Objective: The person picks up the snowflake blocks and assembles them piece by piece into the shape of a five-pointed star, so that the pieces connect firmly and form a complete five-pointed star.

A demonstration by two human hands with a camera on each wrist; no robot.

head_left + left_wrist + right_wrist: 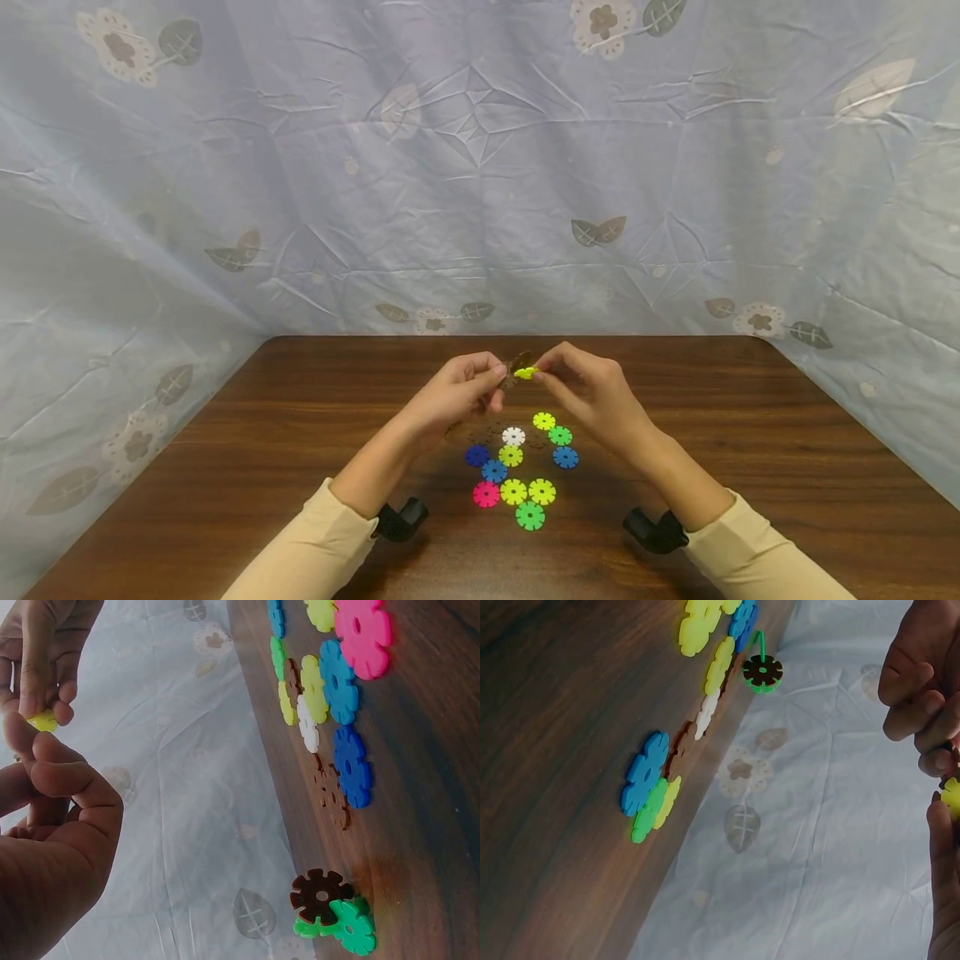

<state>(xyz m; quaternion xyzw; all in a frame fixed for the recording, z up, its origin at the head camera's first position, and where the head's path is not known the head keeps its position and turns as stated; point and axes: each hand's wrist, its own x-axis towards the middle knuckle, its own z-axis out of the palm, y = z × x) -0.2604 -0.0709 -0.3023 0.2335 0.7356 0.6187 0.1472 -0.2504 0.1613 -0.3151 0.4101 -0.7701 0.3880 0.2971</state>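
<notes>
Above the far part of the table, my left hand (456,388) pinches brown notched discs (520,362) between thumb and fingers; how many is partly hidden. Facing it, my right hand (594,390) grips a bright yellow notched disc (525,373) by its edge. The yellow disc meets the brown ones between the two hands. In the right wrist view the yellow disc (952,796) shows at the right edge, with fingertips of both hands close around it.
Loose notched discs lie below the hands: pink (486,494), dark blue (477,455), white (513,436), green (530,515), several yellow and brown ones. A joined brown and green piece (322,896) stands to the left. A patterned curtain (480,208) surrounds the wooden table (262,467).
</notes>
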